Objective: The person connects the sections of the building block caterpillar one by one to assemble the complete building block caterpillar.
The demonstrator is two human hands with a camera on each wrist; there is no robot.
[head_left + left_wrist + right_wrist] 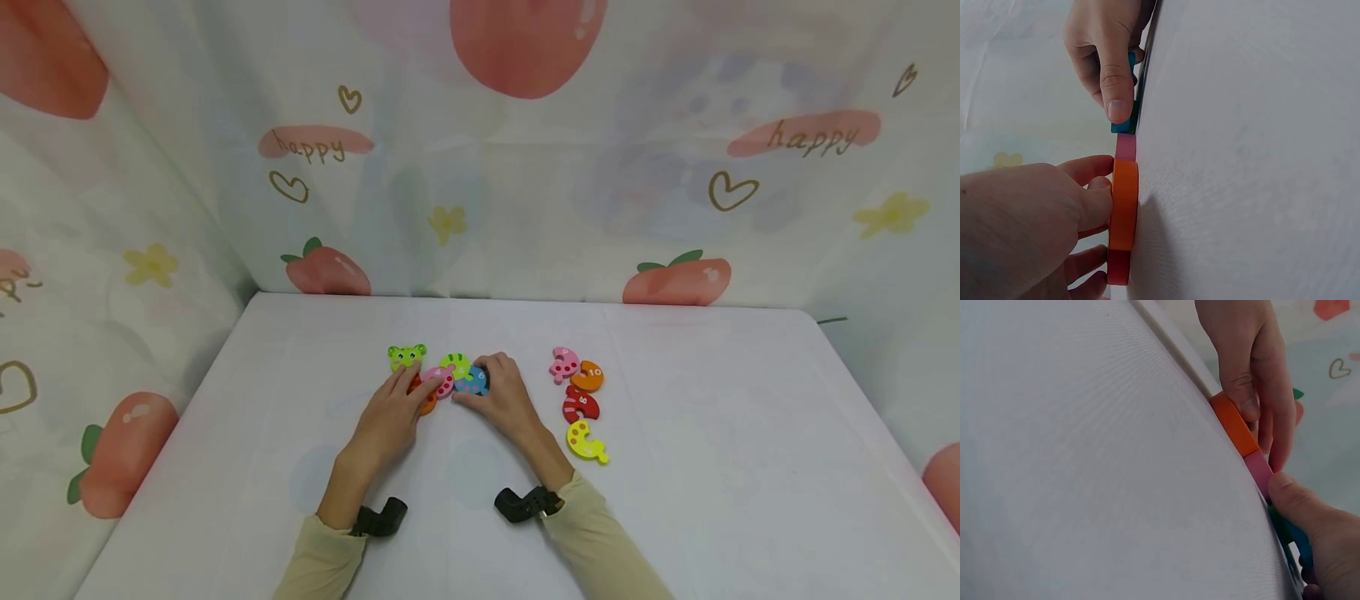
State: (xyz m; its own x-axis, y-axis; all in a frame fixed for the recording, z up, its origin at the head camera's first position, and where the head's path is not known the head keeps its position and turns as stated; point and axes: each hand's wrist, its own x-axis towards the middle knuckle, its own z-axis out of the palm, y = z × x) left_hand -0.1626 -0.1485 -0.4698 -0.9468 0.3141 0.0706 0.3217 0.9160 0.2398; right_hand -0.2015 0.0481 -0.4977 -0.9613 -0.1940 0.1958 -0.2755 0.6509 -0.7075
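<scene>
A chain of flat puzzle pieces lies at the table's middle: a green animal-head piece (405, 357), a mostly covered red piece (1119, 269), an orange piece (1124, 203), a pink piece (442, 381), a green striped piece (454, 363) and a blue piece (471, 382). My left hand (388, 417) rests over the left part, fingers extended onto the red, orange and pink pieces, its thumb against the orange one. At the chain's right end, my right hand (510, 402) pinches the blue piece between thumb and fingers.
To the right stands a column of loose pieces: pink (564, 365), orange (587, 377), red (581, 405) and yellow (587, 442). Under everything is a white-covered table (712, 467). A printed curtain (510, 183) hangs behind and beside it.
</scene>
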